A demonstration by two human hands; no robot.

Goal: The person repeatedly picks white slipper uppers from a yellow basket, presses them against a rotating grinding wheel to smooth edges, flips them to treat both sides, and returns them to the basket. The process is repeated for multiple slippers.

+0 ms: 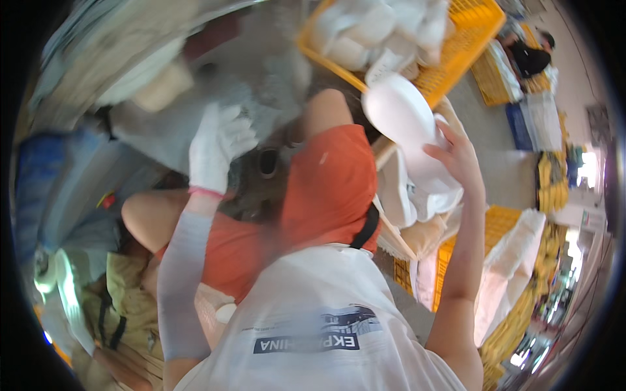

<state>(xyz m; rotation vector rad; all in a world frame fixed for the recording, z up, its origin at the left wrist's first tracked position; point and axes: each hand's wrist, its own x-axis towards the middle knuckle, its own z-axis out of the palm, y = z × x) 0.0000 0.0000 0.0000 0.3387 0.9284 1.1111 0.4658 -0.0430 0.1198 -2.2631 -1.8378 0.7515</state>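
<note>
My right hand (456,156), bare, grips a smooth white shoe sole (399,107) by its nearer end, with the thumb and fingers around its edge. The sole's broad far end points up toward the yellow crate. Beneath it, an open box (391,238) beside my right leg holds more white sole-shaped pieces (394,186). My left hand (220,146) wears a white glove with a pink cuff. Its fingers are extended and slightly apart, with nothing visible in them, above my knees and near a blurred grey surface (156,137).
A yellow crate (466,49) piled with blurred white pieces (378,29) stands ahead to the right. Another yellow crate (499,228) with white sacking is by my right elbow. A co-worker's arm (75,306) shows at lower left. A person in black (529,58) is far right.
</note>
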